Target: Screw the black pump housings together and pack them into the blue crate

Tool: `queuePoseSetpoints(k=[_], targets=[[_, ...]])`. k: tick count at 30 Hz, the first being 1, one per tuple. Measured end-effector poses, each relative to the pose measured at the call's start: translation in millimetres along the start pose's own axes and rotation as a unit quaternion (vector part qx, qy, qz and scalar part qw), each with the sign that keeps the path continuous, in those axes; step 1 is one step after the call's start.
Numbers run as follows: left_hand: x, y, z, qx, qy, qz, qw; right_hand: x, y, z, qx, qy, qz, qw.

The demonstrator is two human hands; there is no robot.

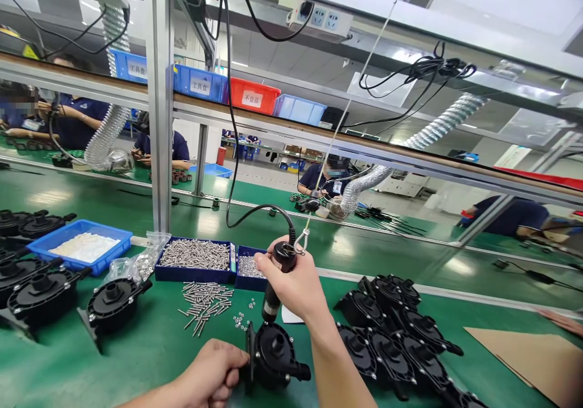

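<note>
My right hand [296, 280] is wrapped round a black electric screwdriver [277, 274], held upright with its cord and hanging hook at the top. The screwdriver's tip meets the upper rim of a black round pump housing [275, 353] on the green table. My left hand [216, 368] has its fingers closed on the flat mounting plate at the housing's left side. Just behind the housing lie small nuts [240, 321], and left of them a loose pile of screws [206, 305].
Blue boxes of screws [195, 256] and nuts [250, 266] stand behind. Black housings fill the left and right [389, 350], near a blue tray [84, 247] and cardboard [528, 356]. A metal post [159, 104] rises at left; people work beyond.
</note>
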State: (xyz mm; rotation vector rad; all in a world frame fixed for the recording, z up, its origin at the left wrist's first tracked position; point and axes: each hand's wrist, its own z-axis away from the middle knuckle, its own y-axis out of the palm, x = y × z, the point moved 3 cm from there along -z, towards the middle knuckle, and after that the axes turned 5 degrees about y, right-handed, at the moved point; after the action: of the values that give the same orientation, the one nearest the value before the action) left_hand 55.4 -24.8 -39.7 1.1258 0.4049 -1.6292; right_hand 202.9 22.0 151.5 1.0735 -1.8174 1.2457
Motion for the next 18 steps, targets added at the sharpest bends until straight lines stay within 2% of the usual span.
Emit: queuePoseSetpoints(k=[4,8,12,16,18], targets=[[-5.4,5.5,9.1,0.024,0.044,-0.078,0.996,2.0,-4.6,0.0,0.005,0.003,0.006,1.0],[-1.4,7.7,3.7,-0.008,0.063,-0.118,0.991,2.5,-5.7,0.9,0.011,0.009,-0.003,1.0],[5.5,7.3,-8.6,-0.014,0.089,-0.129,0.988,2.5,-6.3,2.3,0.009,0.005,0.009,1.0],[8.9,1.1,-16.1,-0.073,0.133,-0.157,0.976,3.0,-6.7,3.2,0.009,0.001,0.012,1.0],[9.8,-0.5,-18.3,-0.076,0.139,-0.166,0.973,3.7,-6.7,3.7,0.011,0.0,0.01,1.0]])
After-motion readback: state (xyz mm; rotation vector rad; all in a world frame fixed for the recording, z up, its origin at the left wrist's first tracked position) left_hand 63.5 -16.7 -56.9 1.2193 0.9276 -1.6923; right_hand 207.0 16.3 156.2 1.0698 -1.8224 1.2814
